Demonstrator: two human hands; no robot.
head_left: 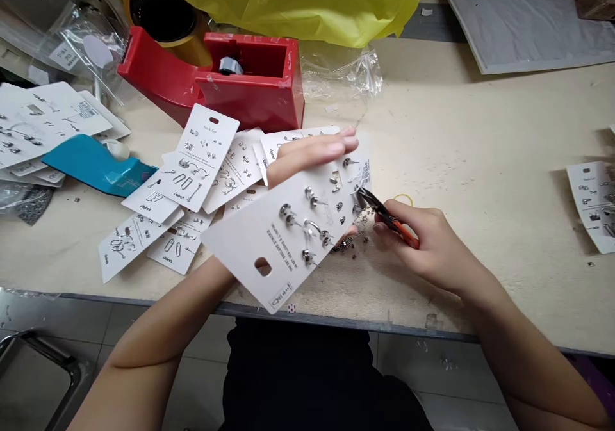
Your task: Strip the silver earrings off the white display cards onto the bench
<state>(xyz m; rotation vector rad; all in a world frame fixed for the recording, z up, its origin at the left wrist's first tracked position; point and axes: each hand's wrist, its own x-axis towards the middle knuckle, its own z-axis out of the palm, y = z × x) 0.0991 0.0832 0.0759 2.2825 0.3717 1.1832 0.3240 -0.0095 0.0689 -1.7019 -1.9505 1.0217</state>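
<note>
My left hand (310, 152) grips a white earring card (254, 245) from behind, tilted with its back toward me. Metal posts and earring backs stick out of that side. In my right hand (427, 242) is a pair of pliers (391, 219) with dark jaws and an orange-red handle. The tips of the jaws are at the card's right edge, beside an earring post; whether they grip it I cannot tell. Small metal earring backs (353, 245) lie in a loose heap on the table under the card, partly hidden by it.
Several earring cards (204, 149) overlap to the left, near a teal tape dispenser (96, 165). Behind them stands a red tape dispenser (254, 85). A yellow plastic bag (307, 2) hangs over the back. Another card (593, 203) lies at far right on the table (504, 143).
</note>
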